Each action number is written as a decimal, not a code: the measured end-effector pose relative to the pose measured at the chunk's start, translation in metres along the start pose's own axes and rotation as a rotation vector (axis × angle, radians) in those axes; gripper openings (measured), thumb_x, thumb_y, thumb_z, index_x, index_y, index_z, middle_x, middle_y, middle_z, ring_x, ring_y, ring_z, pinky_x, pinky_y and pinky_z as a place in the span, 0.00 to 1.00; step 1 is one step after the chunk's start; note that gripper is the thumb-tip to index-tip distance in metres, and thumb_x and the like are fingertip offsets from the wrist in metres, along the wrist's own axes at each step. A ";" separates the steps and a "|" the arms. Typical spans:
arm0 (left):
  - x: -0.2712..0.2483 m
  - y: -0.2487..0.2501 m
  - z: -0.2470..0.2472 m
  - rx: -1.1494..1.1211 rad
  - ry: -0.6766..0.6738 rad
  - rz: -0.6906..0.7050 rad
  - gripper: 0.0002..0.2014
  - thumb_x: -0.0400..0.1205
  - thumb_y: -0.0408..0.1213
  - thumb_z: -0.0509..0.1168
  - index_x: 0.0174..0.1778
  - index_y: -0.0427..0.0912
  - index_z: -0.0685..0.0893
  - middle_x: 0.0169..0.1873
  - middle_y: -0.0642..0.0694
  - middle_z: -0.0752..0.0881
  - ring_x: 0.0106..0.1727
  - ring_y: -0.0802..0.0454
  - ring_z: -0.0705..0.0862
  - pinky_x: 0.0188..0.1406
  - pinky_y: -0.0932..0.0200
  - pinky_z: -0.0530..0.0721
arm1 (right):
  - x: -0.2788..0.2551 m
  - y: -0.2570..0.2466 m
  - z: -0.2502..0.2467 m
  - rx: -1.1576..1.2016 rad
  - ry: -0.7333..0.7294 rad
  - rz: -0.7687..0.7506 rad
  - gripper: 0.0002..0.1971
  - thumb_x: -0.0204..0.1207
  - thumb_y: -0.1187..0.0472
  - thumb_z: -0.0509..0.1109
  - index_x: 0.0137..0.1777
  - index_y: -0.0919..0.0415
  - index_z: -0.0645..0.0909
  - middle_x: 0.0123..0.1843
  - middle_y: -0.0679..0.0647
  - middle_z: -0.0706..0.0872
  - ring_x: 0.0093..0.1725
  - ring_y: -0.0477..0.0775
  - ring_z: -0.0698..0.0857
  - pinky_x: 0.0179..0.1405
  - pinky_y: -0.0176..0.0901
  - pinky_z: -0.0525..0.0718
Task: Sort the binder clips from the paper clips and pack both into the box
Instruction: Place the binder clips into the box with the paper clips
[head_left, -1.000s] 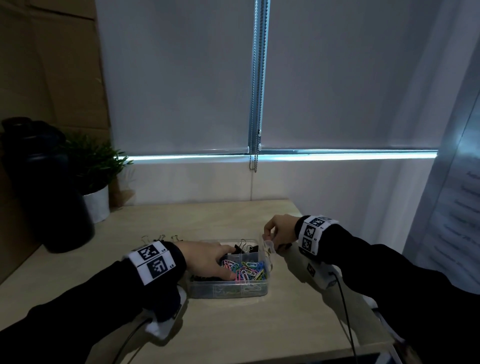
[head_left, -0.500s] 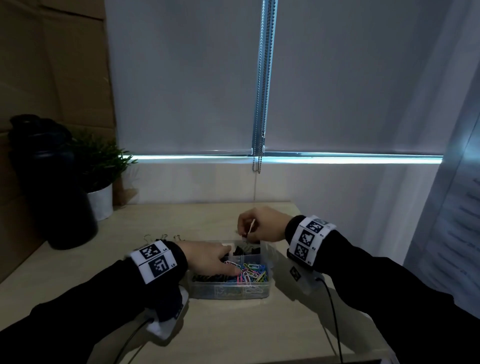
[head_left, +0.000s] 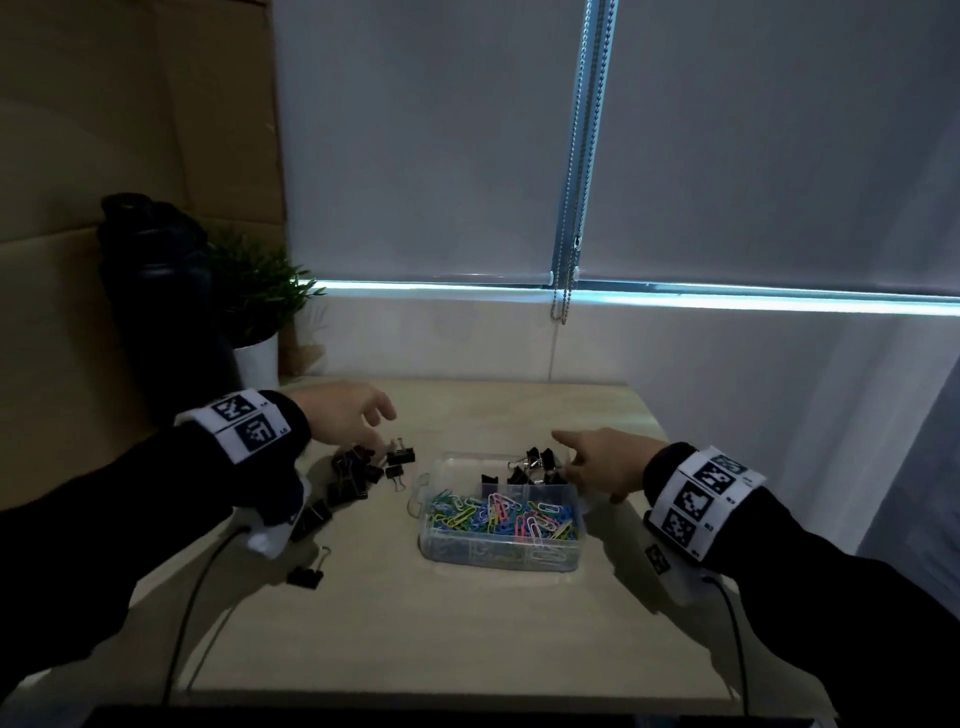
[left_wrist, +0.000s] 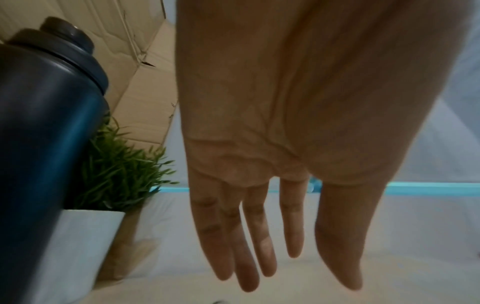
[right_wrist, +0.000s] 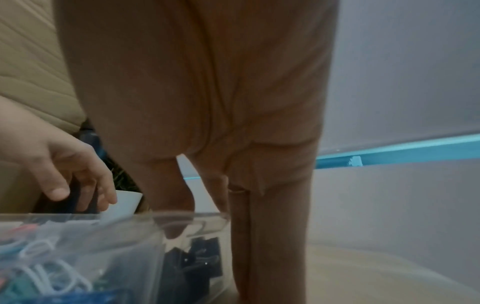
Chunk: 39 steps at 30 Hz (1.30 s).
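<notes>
A clear plastic box (head_left: 439, 551) stands mid-table. Its front compartment holds coloured paper clips (head_left: 498, 514); the back right one holds black binder clips (head_left: 535, 465). Several loose binder clips (head_left: 356, 475) lie on the table left of the box, and one (head_left: 306, 576) lies nearer me. My left hand (head_left: 358, 418) hovers just above that pile with relaxed fingers (left_wrist: 249, 246), holding nothing. My right hand (head_left: 595, 460) is at the box's right wall (right_wrist: 130, 236); its fingers (right_wrist: 272, 236) run straight down the outside, with the thumb at the rim.
A tall dark bottle (head_left: 156, 322) and a potted plant (head_left: 254, 301) stand at the back left of the wooden table (head_left: 467, 634). A blind chain (head_left: 566, 270) hangs at the window behind. Cables trail from both wrists toward the front edge.
My left hand has left the box and moved left over the loose binder clips. My right hand has come from the box's back to its right side, no longer pinching anything.
</notes>
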<state>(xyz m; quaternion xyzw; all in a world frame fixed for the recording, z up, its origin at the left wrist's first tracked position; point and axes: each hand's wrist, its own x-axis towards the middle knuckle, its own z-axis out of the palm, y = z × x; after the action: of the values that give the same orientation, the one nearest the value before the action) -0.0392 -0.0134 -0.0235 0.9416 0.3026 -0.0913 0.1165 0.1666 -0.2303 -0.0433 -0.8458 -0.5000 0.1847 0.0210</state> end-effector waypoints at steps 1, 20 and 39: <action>0.002 -0.004 0.002 0.043 -0.018 -0.021 0.25 0.80 0.45 0.68 0.74 0.46 0.73 0.67 0.48 0.80 0.60 0.50 0.82 0.56 0.61 0.77 | -0.002 -0.003 0.000 -0.030 0.000 0.010 0.30 0.85 0.56 0.58 0.84 0.59 0.54 0.77 0.61 0.73 0.68 0.62 0.80 0.59 0.50 0.84; 0.044 0.027 0.023 0.182 -0.152 0.058 0.14 0.73 0.37 0.77 0.49 0.47 0.79 0.51 0.45 0.85 0.49 0.51 0.78 0.46 0.61 0.74 | -0.004 -0.013 -0.006 -0.156 -0.028 0.080 0.29 0.84 0.61 0.56 0.84 0.57 0.53 0.78 0.60 0.72 0.71 0.60 0.78 0.15 0.22 0.73; 0.026 0.042 0.008 -0.238 0.194 0.365 0.10 0.80 0.37 0.69 0.56 0.48 0.79 0.45 0.54 0.85 0.42 0.55 0.86 0.43 0.63 0.78 | -0.010 -0.017 -0.006 -0.040 -0.010 0.112 0.31 0.82 0.64 0.57 0.84 0.52 0.54 0.79 0.60 0.71 0.73 0.61 0.76 0.69 0.51 0.79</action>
<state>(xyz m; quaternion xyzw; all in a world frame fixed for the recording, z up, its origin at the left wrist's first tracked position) 0.0061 -0.0346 -0.0304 0.9646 0.1456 0.0587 0.2117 0.1496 -0.2298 -0.0313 -0.8718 -0.4556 0.1798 -0.0090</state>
